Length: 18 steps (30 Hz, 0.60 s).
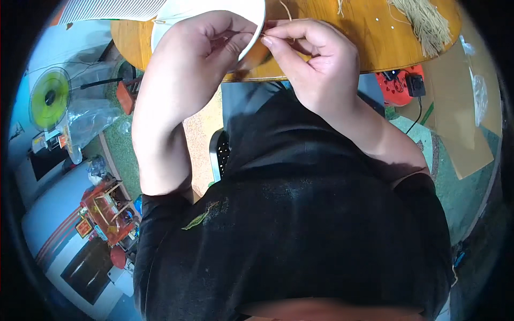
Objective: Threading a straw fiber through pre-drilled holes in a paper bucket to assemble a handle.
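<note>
A white round thing with a smooth curved rim (pixel 259 36) stands at the table's near edge, cut off by the top of the view. Over its inner side is my left hand (pixel 206 53), thumb and forefinger pinched together near the rim. Just outside the rim my right hand (pixel 321 56) also pinches, its thumb tip almost touching the rim. A thin strand seems to run between the fingertips, but it is too small to make out. A tan bundle of twine (pixel 425 27) lies at the table's right end.
The wooden table (pixel 369 48) has loose strands and small white specks on it. A white ribbed thing (pixel 110 10) is at the upper left. A green-bladed fan (pixel 50 98) stands at left. Below the table's right are a red stool (pixel 396 88) and cardboard (pixel 455 101).
</note>
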Motion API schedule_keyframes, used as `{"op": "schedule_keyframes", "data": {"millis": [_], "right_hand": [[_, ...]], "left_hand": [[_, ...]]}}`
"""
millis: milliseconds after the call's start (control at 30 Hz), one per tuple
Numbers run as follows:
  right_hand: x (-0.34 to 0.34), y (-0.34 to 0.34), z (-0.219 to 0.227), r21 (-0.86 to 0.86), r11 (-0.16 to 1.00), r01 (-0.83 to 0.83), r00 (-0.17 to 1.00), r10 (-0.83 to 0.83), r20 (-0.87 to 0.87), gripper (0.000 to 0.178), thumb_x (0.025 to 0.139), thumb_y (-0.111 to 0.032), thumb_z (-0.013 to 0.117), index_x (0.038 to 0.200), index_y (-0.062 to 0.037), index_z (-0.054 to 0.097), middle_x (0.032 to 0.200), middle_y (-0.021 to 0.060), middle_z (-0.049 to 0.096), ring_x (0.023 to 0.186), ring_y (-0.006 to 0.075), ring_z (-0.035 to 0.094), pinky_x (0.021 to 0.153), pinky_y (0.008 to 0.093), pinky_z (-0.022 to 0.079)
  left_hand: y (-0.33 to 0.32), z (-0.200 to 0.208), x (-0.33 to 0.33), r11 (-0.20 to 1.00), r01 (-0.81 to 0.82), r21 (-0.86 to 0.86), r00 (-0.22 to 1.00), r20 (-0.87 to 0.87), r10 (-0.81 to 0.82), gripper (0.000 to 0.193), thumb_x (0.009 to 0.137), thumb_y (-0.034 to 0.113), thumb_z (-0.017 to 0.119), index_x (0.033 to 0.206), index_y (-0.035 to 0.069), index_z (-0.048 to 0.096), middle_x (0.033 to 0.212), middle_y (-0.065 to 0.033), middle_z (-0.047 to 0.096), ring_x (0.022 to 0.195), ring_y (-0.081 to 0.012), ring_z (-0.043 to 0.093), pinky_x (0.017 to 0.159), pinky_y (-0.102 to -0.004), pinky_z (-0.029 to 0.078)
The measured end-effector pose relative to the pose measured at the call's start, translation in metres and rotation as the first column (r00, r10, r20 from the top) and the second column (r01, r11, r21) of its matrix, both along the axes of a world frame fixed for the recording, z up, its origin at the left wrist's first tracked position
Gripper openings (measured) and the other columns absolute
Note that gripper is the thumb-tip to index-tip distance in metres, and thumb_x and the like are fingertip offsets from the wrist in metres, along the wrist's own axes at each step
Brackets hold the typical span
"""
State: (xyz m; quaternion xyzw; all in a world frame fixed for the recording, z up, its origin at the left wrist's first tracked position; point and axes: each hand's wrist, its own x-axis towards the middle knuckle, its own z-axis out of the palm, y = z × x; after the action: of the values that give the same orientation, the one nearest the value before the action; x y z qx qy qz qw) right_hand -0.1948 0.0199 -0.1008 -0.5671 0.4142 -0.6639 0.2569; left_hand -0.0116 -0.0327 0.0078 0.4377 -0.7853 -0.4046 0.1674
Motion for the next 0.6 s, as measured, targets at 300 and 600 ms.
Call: {"op": "schedule_keyframes", "data": {"millis": [300,600], "right_hand": [[-0.012,-0.002,0.005,0.136,0.981,-0.14,0.788,0.027,0.614,0.015,0.103,0.007,0.066,0.117,0.0038,0.067,0.114,0.0163,0.076,0.106,0.0259,0.078,0.096,0.0328,0.064],[-0.027,0.002,0.034,0.283,0.752,-0.596,0.299,-0.119,0.947,0.009,0.104,0.0,0.068,0.112,0.0042,0.064,0.114,0.0161,0.073,0.109,0.0268,0.076,0.106,0.0373,0.063]], "left_hand": [[0.011,-0.004,-0.004,0.987,-0.088,-0.132,0.996,-0.022,0.086,0.016,0.106,0.014,0.071,0.107,-0.002,0.074,0.076,-0.009,0.073,0.066,-0.012,0.071,0.062,-0.0285,0.055],[0.017,0.002,-0.008,0.957,-0.079,-0.28,0.99,0.092,0.109,0.013,0.107,0.006,0.068,0.115,-0.004,0.072,0.095,-0.0067,0.076,0.086,-0.0103,0.073,0.078,-0.026,0.058]]}}
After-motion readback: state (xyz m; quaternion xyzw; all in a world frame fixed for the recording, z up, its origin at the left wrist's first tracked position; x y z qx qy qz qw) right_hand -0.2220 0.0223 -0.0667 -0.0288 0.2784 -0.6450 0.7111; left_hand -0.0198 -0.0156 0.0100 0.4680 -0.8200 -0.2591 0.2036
